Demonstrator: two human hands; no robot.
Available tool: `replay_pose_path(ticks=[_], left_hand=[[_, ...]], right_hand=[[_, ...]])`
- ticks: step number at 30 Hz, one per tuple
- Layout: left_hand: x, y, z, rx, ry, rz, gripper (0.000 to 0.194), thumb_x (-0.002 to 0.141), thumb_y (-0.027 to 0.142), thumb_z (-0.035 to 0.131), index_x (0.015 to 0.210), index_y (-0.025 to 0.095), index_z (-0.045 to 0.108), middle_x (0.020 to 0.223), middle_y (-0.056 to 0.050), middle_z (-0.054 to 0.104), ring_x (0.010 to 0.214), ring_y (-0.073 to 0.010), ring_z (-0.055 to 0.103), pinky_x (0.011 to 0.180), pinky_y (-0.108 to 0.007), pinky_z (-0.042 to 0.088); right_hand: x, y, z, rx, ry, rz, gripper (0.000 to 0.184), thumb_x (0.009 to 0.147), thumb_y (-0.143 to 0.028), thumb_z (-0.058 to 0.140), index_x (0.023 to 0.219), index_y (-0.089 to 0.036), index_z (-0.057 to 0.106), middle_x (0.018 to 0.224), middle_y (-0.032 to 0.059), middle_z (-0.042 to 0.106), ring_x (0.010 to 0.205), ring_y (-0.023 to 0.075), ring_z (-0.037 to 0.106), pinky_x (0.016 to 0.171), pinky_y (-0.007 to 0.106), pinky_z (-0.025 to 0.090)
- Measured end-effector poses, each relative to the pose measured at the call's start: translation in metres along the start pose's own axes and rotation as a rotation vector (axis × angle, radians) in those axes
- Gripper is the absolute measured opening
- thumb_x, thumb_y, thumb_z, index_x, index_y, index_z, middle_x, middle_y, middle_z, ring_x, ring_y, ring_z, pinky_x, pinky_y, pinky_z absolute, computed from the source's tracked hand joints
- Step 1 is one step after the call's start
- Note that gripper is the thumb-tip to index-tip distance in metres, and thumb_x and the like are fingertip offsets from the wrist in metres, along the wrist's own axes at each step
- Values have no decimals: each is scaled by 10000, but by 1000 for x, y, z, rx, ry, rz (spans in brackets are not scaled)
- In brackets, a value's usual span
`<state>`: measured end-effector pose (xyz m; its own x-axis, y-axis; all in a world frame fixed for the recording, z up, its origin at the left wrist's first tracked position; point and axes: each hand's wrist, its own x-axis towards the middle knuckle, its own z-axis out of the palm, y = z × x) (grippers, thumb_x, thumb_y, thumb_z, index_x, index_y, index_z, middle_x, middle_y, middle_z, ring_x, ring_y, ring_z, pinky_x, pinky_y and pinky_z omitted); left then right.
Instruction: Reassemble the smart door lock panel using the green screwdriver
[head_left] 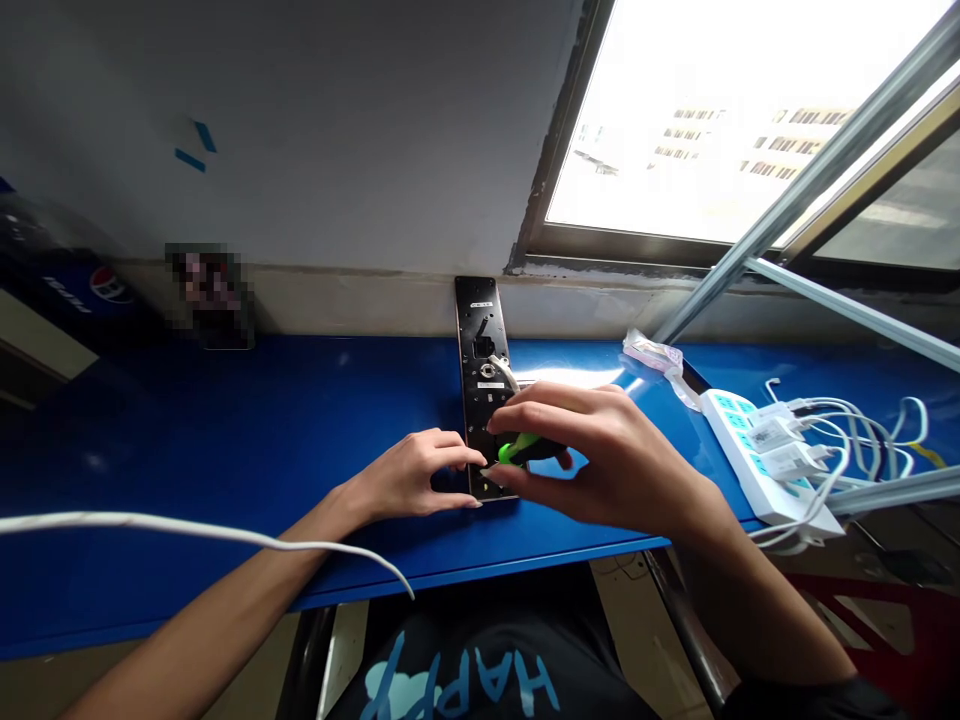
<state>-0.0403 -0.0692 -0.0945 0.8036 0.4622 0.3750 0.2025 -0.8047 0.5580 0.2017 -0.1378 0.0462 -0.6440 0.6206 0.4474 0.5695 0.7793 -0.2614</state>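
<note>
A long black lock panel (480, 400) stretches from the wall toward me on the blue table. It has screw holes, white labels and a white cable (504, 372) at its middle. My right hand (592, 450) is closed around a green and black screwdriver (525, 449) above the panel's near end; the tip is hard to make out. My left hand (416, 472) is at the panel's near left edge, its index fingertip touching the panel and its thumb apart below. A small yellow spot (485, 487) shows between these fingertips.
A white power strip (731, 440) with chargers and tangled cables lies at right, near a metal frame (795, 165). Plastic packaging (652, 352) is behind it. A loose white cable (225, 532) crosses at left. A Pepsi bottle (90, 290) stands at far left.
</note>
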Motion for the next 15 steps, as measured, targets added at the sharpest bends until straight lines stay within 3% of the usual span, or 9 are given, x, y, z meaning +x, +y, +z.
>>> replay_pose_path(ticks=[2,6,11,15], left_hand=[[0,0,0,-2,-8,-6,404,894,406,815,1239,227,705,1136,-71,744,992,-224,709,842,-329,571],[0,1,0,17,-7,-4,409,890,398,820,1239,218,703,1116,-72,746,987,-225,710,836,-324,565],[0,1,0,28,-10,3,410,892,398,820,1244,225,701,1106,-62,746,974,-220,704,819,-316,555],[-1,-1,1,22,-16,-2,412,893,396,819,1243,215,698,1122,-71,743,987,-224,704,836,-326,560]], right_hand=[[0,0,1,0,29,-2,165,946,-156,663,1101,-201,700,867,11,718,675,111,595,614,264,438],[0,0,0,62,-17,-17,440,832,-82,670,1258,-189,646,1088,56,729,852,155,658,698,285,494],[-1,2,1,-10,31,-16,158,931,-190,699,1088,-193,687,868,5,713,686,117,614,609,264,458],[-1,2,2,46,6,-18,323,895,-104,646,1200,-210,658,1026,43,739,806,141,667,684,272,508]])
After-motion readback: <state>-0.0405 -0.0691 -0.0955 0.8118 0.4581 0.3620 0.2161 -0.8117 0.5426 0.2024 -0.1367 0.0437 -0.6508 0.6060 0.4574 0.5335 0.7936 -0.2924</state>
